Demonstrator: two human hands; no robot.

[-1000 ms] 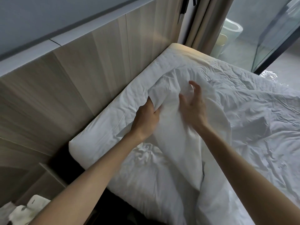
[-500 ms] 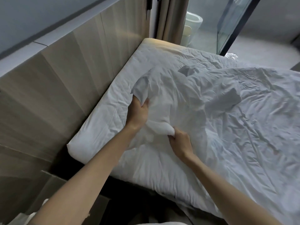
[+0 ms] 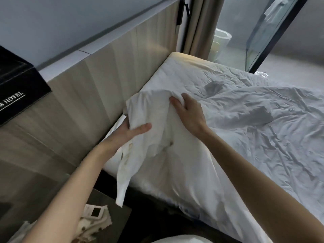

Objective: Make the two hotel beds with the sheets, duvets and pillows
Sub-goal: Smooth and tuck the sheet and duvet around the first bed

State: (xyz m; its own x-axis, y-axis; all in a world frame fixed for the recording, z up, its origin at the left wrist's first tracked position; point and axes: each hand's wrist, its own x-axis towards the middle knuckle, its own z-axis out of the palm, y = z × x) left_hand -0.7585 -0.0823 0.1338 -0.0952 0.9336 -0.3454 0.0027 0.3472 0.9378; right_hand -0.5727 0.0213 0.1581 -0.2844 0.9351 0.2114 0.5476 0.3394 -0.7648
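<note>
Corner of a crumpled, stained white cloth sheet [image 3: 157, 123] is pinched in my left hand [image 3: 129, 132], nearest me, thumb on top and fingers hidden underneath, while just beyond it my right hand [image 3: 188, 111] grips a bunched fold of the same sheet with curled fingers. Raised at that corner, the sheet spreads rightward over a white quilted mattress [image 3: 175, 74], whose left edge sits against a pale wood-panel headboard [image 3: 108, 81]; a beige curtain [image 3: 198, 27] hangs past its far end.
</note>
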